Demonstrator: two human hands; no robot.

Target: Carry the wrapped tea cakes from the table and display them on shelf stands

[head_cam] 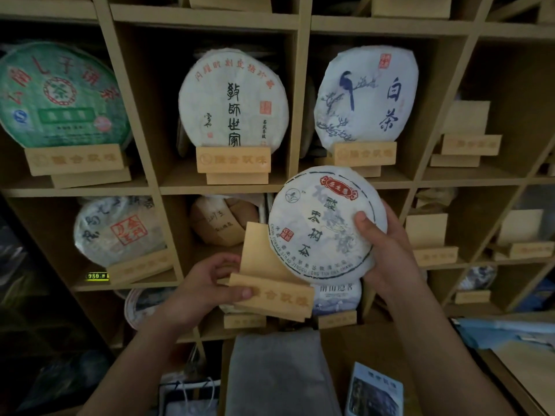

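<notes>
- Tea cake (pixel 322 223), round and wrapped in white paper with a red label and dark characters, is held near the centre of the view, in front of the shelf unit (pixel 303 85).
- It is gripped at its 3 o'clock edge by the right hand (pixel 387 250), thumb curled over the printed face.
- A wooden stand (pixel 271 280) is held at 7 o'clock from the cake by the left hand (pixel 204 289), fingers closed around its left end.
- The cake's lower rim is seated against the stand's upright back.
- At 12 o'clock, a bird-painted cake (pixel 366 94) is displayed on its own stand.
- At 11 o'clock, a calligraphy cake (pixel 234 99) is displayed likewise.
- An empty stand (pixel 468 139) is seen at 2 o'clock.
</notes>
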